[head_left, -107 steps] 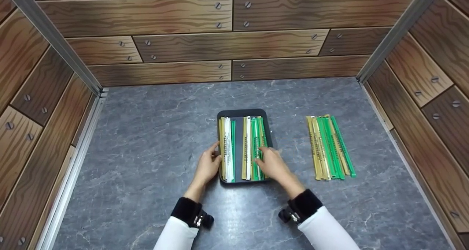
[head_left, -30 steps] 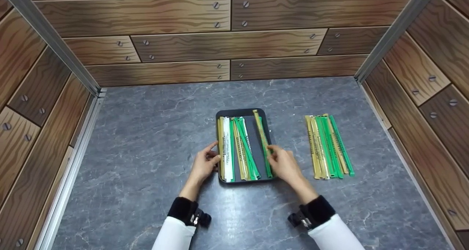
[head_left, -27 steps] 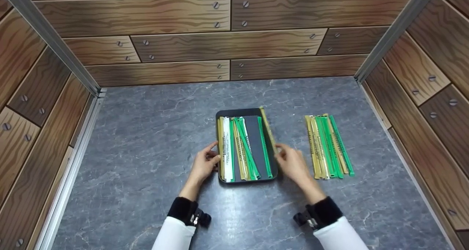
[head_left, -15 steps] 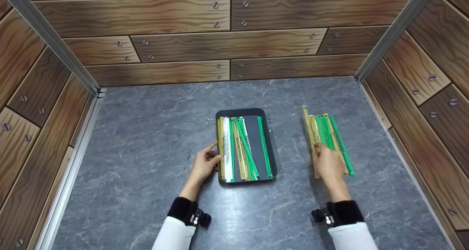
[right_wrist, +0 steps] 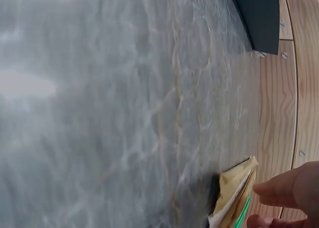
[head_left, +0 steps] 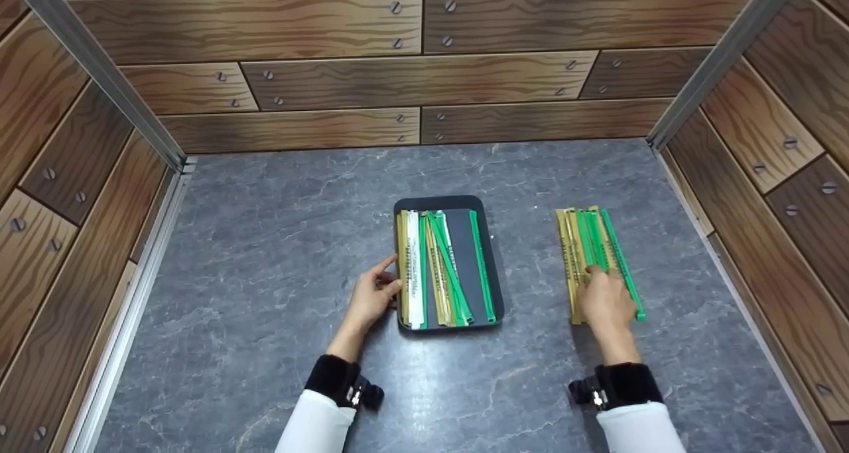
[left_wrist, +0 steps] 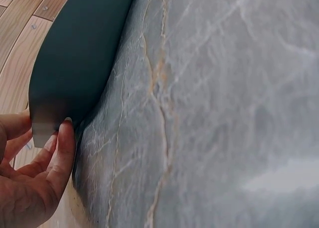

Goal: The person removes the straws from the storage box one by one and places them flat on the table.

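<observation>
Long, slim wrapped sticks in gold, white and green lie in a black tray [head_left: 472,204]. One green stick [head_left: 455,274] slants across the middle ones, and another green stick [head_left: 482,267] lies by the right wall. At the tray's left rim my left hand [head_left: 371,299] grips the side wall; in the left wrist view its fingertips [left_wrist: 65,125] press the outside. My right hand [head_left: 607,302] is over a row of similar sticks [head_left: 580,231] to the right, covering part of them. The right wrist view shows its finger and thumb apart beside gold and green stick ends [right_wrist: 234,188].
Both the tray and the loose row rest on a grey marbled tabletop [head_left: 278,241]. Wood-patterned panels [head_left: 318,85] wall off the back and both sides, with metal rails [head_left: 723,62] at the corners. A strip of tabletop separates tray and row.
My right hand has carried a gold stick out of the tray, laid it at the row's left edge and let go. Sticks in the tray have shifted left. My left hand stays put.
</observation>
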A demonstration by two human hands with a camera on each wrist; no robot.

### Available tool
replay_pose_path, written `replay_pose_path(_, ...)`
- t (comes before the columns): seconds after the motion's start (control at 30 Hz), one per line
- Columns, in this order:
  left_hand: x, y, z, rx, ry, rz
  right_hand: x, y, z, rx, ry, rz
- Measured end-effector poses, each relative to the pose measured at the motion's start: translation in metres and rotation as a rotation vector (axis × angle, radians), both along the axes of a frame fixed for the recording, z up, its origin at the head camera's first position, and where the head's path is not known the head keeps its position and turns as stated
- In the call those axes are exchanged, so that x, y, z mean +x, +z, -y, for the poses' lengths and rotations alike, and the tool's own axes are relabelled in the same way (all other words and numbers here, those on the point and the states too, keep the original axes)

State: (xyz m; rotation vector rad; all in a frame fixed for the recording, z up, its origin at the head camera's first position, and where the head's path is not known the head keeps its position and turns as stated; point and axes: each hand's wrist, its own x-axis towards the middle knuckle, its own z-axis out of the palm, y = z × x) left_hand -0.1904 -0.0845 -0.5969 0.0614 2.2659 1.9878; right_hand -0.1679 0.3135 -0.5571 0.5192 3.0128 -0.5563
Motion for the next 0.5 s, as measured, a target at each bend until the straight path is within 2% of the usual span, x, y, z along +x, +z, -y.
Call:
replay_pose_path(0.23, -0.002, -0.001, -0.001, 0.007, 0.001, 0.008, -0.002, 0.003, 0.03, -0.009, 0.137, -0.17)
replay_pose_path(0.4, -0.001, -0.001, -0.001, -0.007, 0.002, -0.002, -0.009, 0.005, 0.072, -0.044, 0.273, -0.315)
replay_pose_path(0.5, -0.001, -0.001, 0.0, -0.005, -0.002, 0.0, -0.012, 0.005, 0.1, -0.072, 0.372, -0.355)
